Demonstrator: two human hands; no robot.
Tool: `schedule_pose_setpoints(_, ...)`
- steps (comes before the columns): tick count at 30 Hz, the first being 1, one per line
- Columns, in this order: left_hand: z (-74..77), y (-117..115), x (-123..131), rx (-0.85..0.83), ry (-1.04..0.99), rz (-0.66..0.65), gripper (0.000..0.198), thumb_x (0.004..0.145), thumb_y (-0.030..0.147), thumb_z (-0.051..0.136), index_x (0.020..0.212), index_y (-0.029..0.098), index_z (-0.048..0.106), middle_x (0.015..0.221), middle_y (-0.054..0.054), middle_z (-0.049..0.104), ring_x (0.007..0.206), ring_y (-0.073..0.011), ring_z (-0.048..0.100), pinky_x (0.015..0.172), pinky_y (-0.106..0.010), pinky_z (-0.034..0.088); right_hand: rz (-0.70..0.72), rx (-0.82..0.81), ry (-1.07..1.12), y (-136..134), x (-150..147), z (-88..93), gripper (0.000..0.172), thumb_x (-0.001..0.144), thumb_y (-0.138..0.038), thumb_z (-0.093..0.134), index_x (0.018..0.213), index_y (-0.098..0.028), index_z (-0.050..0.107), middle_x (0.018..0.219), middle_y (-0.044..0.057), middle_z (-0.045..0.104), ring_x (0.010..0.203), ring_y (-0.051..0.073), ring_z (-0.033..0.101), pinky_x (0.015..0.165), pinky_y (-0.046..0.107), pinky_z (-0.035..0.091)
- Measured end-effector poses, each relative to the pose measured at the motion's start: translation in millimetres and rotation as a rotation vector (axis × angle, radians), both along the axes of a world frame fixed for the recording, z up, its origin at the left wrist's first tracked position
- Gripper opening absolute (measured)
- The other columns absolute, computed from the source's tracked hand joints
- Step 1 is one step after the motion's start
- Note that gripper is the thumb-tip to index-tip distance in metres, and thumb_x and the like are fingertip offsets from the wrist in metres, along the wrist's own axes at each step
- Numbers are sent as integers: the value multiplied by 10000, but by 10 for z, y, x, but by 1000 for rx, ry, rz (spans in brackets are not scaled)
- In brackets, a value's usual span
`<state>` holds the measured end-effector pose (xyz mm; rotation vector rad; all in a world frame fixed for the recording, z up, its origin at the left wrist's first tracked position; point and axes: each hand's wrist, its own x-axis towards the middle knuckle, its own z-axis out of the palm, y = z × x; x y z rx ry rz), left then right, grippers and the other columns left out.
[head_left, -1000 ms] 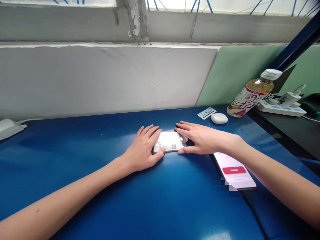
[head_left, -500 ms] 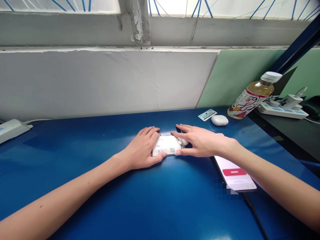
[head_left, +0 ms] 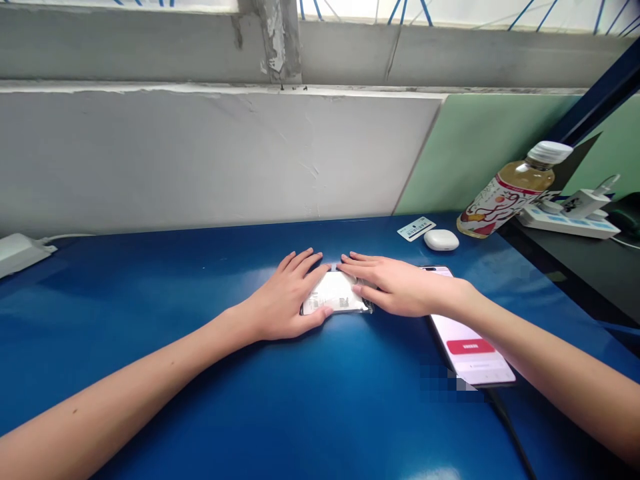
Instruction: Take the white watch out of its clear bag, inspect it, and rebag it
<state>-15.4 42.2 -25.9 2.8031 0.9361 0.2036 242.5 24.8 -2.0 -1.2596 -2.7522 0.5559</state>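
A small flat white packet [head_left: 330,290] with printed labels and a square code lies on the blue tabletop [head_left: 300,400], a shiny clear wrapper edge showing at its right end. My left hand [head_left: 293,297] rests over its left end, fingers stretched out and spread, the thumb along the near edge and the index finger by the far edge. From the other side, my right hand [head_left: 387,283] lies flat with extended fingers over the packet's far right part; its thumb touches the top surface. Parts of the packet are hidden under both hands.
A lit phone [head_left: 473,347] with a black cable lies beneath my right forearm. Behind it are a white earbud case [head_left: 441,240], a card [head_left: 417,229] and a leaning drink bottle [head_left: 507,193]. Power strips [head_left: 567,221] sit at the right and far left; a wall closes the back.
My right hand has flattened and its fingers shifted slightly left over the packet. The white crumpled bit at the packet's right end no longer stands up. My left hand has barely moved.
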Motion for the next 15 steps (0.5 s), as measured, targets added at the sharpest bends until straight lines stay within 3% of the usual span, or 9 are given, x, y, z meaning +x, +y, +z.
schedule_pose_setpoints(4, 5, -1, 3, -7, 9, 8, 682, 923, 527, 522, 1445, 94, 451, 1567, -235, 355, 1481, -413, 259, 1198, -607, 192, -27, -51, 15, 10, 33, -16, 588, 1033, -363, 343, 1567, -126, 283, 1604, 136, 329, 1490, 276, 279, 1181, 459, 337)
schedule_pose_setpoints(10, 8, 16, 3, -8, 37, 4, 706, 928, 538, 516, 1464, 88, 419, 1570, -240, 347, 1486, -402, 250, 1202, -596, 189, 14, -42, 51, 28, 47, -65, 533, 1027, -249, 338, 1550, -147, 334, 1596, 133, 357, 1496, 264, 261, 1177, 452, 347)
schedule_pose_setpoints(15, 18, 23, 7, -25, 38, 0, 687, 937, 517, 518, 1471, 101, 403, 1579, -232, 334, 1493, -398, 233, 1205, -590, 184, 14, -131, 48, 51, 47, 14, 517, 1042, -298, 317, 1535, -149, 366, 1606, 138, 321, 1500, 274, 245, 1187, 468, 321)
